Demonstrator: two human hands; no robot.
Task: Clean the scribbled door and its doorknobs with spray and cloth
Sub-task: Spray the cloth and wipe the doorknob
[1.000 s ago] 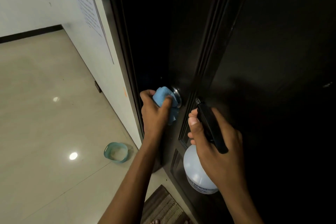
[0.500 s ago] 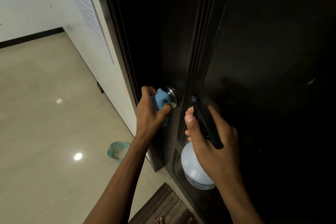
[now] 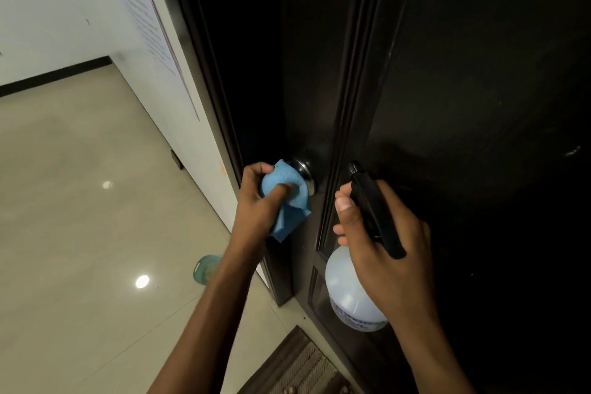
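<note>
A dark door (image 3: 463, 105) fills the right side of the view. Its metal doorknob (image 3: 303, 169) sits near the door's left edge, mostly covered by a blue cloth (image 3: 286, 198). My left hand (image 3: 260, 205) grips the cloth and presses it around the knob. My right hand (image 3: 380, 240) grips a spray bottle (image 3: 350, 294) with a black trigger head and a pale translucent body, held close to the door, right of the knob.
A white wall with a printed sheet (image 3: 150, 29) stands left of the door frame. A teal basin (image 3: 204, 269) sits on the glossy beige floor (image 3: 80, 201) behind my left forearm. A brown doormat (image 3: 303, 365) lies below.
My left hand has shifted on the knob and more of the blue cloth now hangs below it. The spray bottle stays beside the door in my right hand.
</note>
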